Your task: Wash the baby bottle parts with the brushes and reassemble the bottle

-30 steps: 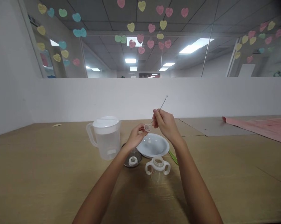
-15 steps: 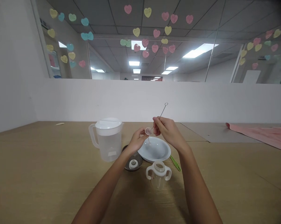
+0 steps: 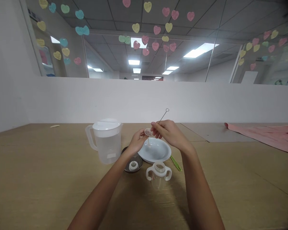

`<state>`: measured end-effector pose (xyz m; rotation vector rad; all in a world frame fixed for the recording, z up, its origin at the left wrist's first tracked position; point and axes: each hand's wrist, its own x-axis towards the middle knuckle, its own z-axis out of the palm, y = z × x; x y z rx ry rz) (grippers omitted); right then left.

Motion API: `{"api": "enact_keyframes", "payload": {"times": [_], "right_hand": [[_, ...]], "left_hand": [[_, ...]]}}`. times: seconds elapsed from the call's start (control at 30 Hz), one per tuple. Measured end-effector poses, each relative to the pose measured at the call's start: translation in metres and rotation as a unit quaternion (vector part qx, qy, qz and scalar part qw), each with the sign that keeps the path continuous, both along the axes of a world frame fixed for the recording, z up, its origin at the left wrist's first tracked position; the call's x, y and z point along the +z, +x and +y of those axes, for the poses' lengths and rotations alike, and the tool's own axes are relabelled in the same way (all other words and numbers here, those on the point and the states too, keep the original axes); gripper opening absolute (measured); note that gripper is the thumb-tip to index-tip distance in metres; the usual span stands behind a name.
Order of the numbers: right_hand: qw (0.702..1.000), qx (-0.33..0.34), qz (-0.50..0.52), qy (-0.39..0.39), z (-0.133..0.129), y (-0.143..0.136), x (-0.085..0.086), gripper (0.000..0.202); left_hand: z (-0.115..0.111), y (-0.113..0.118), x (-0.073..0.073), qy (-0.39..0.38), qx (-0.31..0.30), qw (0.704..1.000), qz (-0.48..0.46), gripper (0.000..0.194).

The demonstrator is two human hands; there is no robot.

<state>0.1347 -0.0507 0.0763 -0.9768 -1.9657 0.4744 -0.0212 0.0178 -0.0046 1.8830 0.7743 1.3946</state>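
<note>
My left hand (image 3: 137,142) pinches a small round translucent piece (image 3: 148,132) by its edge, and a thin pale tube hangs below it. Fingers of my right hand (image 3: 167,131) are closed around a thin wire brush (image 3: 163,115), whose looped end points up and right. Its lower end, at the round piece, is hidden by my fingers. Both hands are above the far rim of a white bowl (image 3: 159,150). Nearer to me stands a clear bottle (image 3: 158,180) with two white handles and an uncovered top.
A lidded translucent pitcher (image 3: 108,147) stands left. Beside my left forearm, a dark bowl (image 3: 139,162) holds a white ring with a teat (image 3: 133,165). A green handle (image 3: 175,163) lies right of the white bowl. Farther right are a grey mat (image 3: 201,131) and pink cloth (image 3: 261,133).
The wire brush leans over more and its loop is slightly lower. My right hand has come closer to the round piece. The whole view has shifted a little.
</note>
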Motion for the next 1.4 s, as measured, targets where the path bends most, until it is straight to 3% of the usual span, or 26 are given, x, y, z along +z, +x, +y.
{"api": "enact_keyframes", "payload": {"times": [0.23, 0.53, 1.0, 1.17, 1.4], "right_hand": [[1.000, 0.012, 0.002, -0.015, -0.001, 0.007, 0.001, 0.048], [0.988, -0.144, -0.045, 0.019, 0.004, 0.019, -0.001, 0.042], [0.987, -0.136, -0.085, 0.002, -0.005, 0.026, 0.002, 0.040], [0.986, -0.133, -0.095, 0.017, 0.005, 0.015, -0.002, 0.040], [0.985, -0.106, -0.126, -0.043, 0.014, 0.013, -0.011, 0.036]], "left_hand": [[0.000, -0.001, 0.001, -0.008, 0.011, 1.000, 0.005, 0.027], [0.002, -0.003, -0.002, -0.009, 0.000, 1.000, 0.017, 0.022], [-0.003, -0.003, 0.004, 0.005, 0.034, 0.999, 0.030, 0.027], [-0.013, 0.004, 0.008, 0.050, 0.019, 0.997, 0.047, 0.021], [-0.023, 0.013, 0.004, 0.098, 0.042, 0.990, 0.088, 0.017]]}}
